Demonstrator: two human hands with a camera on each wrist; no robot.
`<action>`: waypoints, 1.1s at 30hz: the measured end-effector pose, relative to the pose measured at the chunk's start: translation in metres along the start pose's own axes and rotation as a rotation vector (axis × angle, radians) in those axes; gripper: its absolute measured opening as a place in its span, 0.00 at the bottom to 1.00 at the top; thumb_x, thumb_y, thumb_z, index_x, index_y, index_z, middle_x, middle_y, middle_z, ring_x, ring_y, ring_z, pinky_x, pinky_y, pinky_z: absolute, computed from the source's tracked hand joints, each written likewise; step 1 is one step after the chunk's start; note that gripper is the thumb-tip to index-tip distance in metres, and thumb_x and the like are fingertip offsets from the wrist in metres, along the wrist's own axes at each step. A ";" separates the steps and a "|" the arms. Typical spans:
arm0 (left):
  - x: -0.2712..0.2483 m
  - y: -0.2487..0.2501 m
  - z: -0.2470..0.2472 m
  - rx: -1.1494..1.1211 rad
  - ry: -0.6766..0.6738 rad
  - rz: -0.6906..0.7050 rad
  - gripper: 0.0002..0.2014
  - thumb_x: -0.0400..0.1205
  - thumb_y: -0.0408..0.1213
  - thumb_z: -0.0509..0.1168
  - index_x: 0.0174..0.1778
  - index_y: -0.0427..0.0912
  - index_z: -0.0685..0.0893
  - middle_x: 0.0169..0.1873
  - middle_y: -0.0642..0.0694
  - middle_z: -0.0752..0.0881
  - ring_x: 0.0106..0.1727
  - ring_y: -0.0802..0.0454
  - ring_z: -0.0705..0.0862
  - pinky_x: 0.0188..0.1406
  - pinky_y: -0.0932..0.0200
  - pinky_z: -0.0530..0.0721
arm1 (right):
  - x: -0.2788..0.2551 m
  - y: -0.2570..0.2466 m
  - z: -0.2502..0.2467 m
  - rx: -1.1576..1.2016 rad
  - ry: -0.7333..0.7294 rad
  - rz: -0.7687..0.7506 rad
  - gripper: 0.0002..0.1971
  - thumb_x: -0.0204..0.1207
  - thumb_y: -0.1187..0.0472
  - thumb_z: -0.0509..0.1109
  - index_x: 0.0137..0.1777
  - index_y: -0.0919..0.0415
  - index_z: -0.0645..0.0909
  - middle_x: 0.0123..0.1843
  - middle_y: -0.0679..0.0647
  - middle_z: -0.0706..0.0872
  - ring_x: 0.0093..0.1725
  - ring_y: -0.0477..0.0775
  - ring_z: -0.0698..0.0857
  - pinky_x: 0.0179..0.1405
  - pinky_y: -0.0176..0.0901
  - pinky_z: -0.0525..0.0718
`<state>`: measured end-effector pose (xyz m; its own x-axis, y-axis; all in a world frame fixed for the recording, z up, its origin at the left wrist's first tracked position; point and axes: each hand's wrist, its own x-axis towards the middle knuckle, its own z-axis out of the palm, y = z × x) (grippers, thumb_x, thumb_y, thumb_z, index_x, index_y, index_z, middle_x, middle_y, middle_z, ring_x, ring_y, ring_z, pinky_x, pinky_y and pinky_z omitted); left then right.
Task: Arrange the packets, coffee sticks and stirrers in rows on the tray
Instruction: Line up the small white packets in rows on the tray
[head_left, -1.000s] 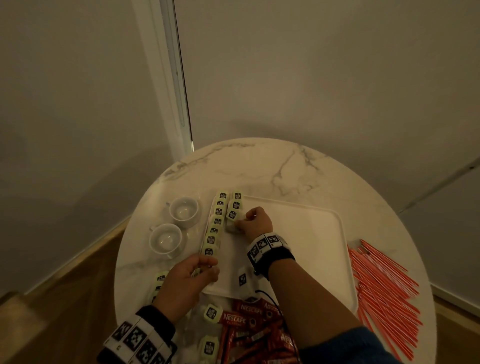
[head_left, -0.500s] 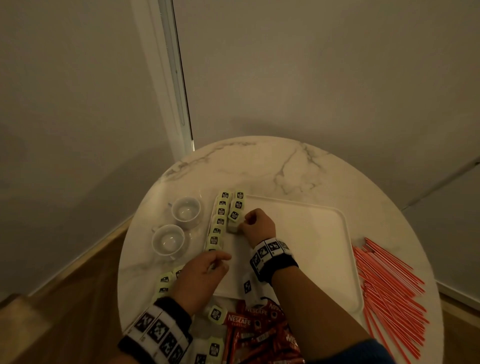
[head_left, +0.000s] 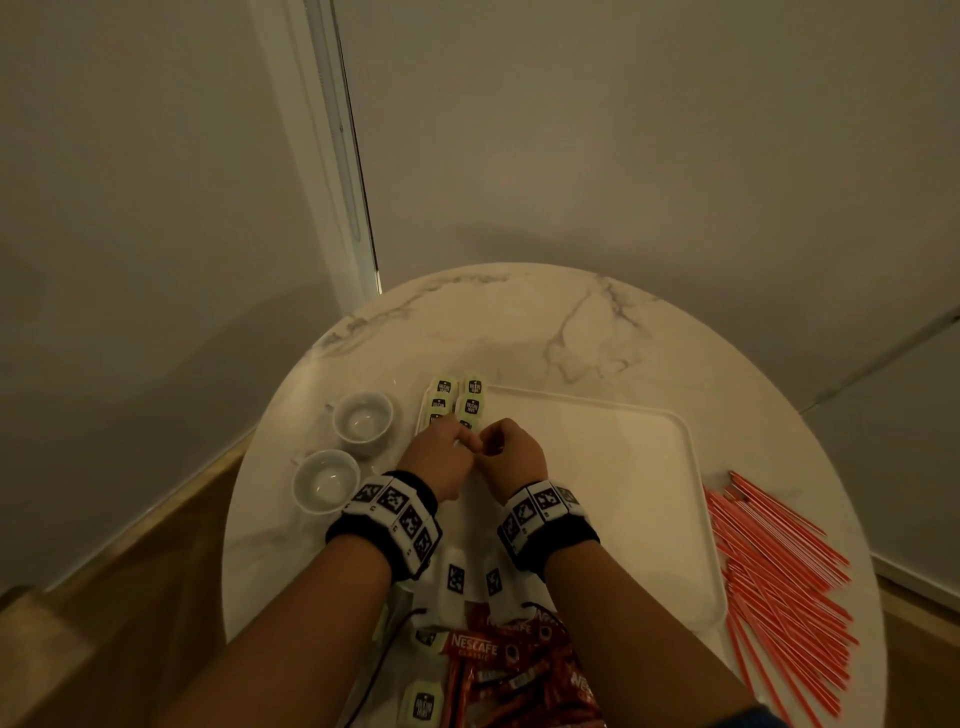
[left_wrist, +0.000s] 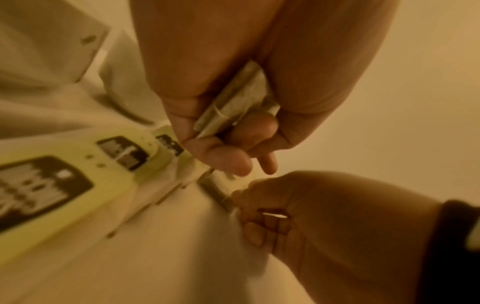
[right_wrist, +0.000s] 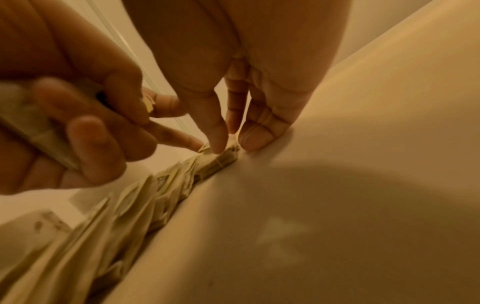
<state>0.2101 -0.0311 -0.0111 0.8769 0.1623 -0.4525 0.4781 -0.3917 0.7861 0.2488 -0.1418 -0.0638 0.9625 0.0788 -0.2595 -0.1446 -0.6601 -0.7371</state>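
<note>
Early stage, by the look of it. Two rows of pale green square packets (head_left: 457, 397) started along left edge of white rectangular plastic tray (head_left: 623, 467); rest of tray bare. Left hand (head_left: 441, 457) clutching a small stack of spare packets (left_wrist: 233, 100) in curled fingers, forefinger out toward the row. Right hand (head_left: 511, 452) pinching one packet (right_wrist: 223, 159) down at the end of the second row. Not yet placed: red Nescafe coffee sticks (head_left: 498, 670) heaped at near table edge, loose packets beside them, orange-red thin stirrers (head_left: 779, 582) piled right of tray. Two white ceramic cups (head_left: 343, 452) left of tray, nothing visible inside.
</note>
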 end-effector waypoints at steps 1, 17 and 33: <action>0.001 -0.002 0.001 0.013 0.002 0.013 0.08 0.80 0.30 0.59 0.47 0.46 0.82 0.61 0.46 0.80 0.48 0.50 0.80 0.31 0.54 0.87 | 0.001 0.000 0.001 -0.011 0.003 -0.006 0.07 0.73 0.62 0.72 0.50 0.58 0.81 0.50 0.55 0.87 0.49 0.54 0.84 0.49 0.42 0.81; -0.010 -0.001 0.009 -0.031 0.016 0.028 0.10 0.78 0.26 0.59 0.51 0.45 0.79 0.54 0.46 0.81 0.40 0.49 0.82 0.30 0.56 0.84 | -0.003 -0.005 -0.001 -0.026 -0.045 -0.040 0.07 0.72 0.66 0.70 0.46 0.56 0.77 0.50 0.56 0.85 0.46 0.54 0.82 0.43 0.38 0.74; -0.036 -0.001 -0.015 -0.762 0.108 0.023 0.10 0.78 0.26 0.54 0.39 0.32 0.82 0.49 0.39 0.90 0.48 0.42 0.88 0.39 0.53 0.85 | -0.018 -0.007 -0.018 0.141 -0.039 0.017 0.11 0.71 0.59 0.76 0.48 0.58 0.78 0.46 0.52 0.83 0.44 0.52 0.80 0.44 0.42 0.78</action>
<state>0.1793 -0.0227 0.0106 0.8681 0.2647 -0.4198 0.3276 0.3298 0.8854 0.2366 -0.1519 -0.0423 0.9505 0.0994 -0.2944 -0.1941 -0.5500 -0.8123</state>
